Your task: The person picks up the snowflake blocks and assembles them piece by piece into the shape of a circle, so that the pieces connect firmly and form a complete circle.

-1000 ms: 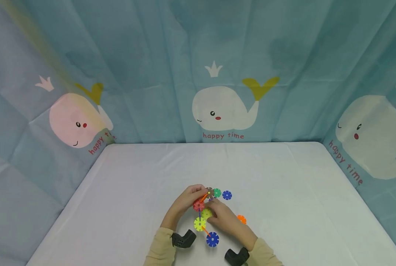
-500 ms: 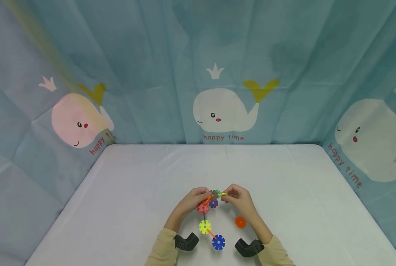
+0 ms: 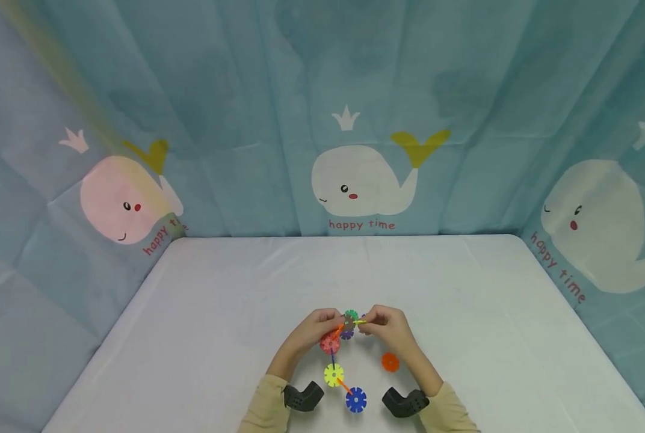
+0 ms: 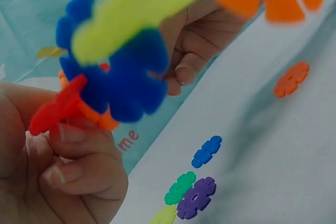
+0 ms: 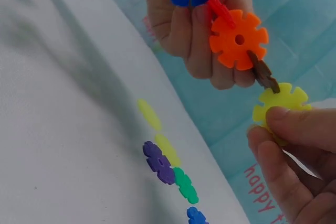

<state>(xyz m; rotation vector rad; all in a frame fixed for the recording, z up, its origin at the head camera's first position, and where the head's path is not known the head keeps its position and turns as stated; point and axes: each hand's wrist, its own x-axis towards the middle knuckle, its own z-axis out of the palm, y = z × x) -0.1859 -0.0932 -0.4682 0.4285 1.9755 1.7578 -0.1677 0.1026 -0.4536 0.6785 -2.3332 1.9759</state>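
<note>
A chain of interlocking flower-shaped plastic discs hangs from my left hand (image 3: 314, 329), which grips it near a red disc (image 5: 219, 7) and an orange disc (image 5: 239, 40). At the chain's upper end, a brown disc (image 5: 265, 75) meets the rim of a yellow disc (image 5: 286, 96). My right hand (image 3: 391, 329) pinches that yellow disc between thumb and fingers. Whether the two discs' slots are fully engaged, I cannot tell. Lower in the chain, the head view shows another yellow disc (image 3: 334, 374) and a blue disc (image 3: 356, 399) at the bottom.
On the white table (image 3: 219, 337) lie a loose orange disc (image 3: 390, 362), a green disc (image 4: 180, 188), a purple disc (image 4: 196, 198), a blue disc (image 4: 207, 151) and yellow ones (image 5: 167, 149). Black wrist-worn devices (image 3: 304, 397) sit at both wrists. A whale-print curtain (image 3: 246, 120) surrounds the table.
My right hand has picked up the yellow disc from beside the chain, carried it up and right, and brought it against the brown disc. My left hand keeps its grip, barely shifting.
</note>
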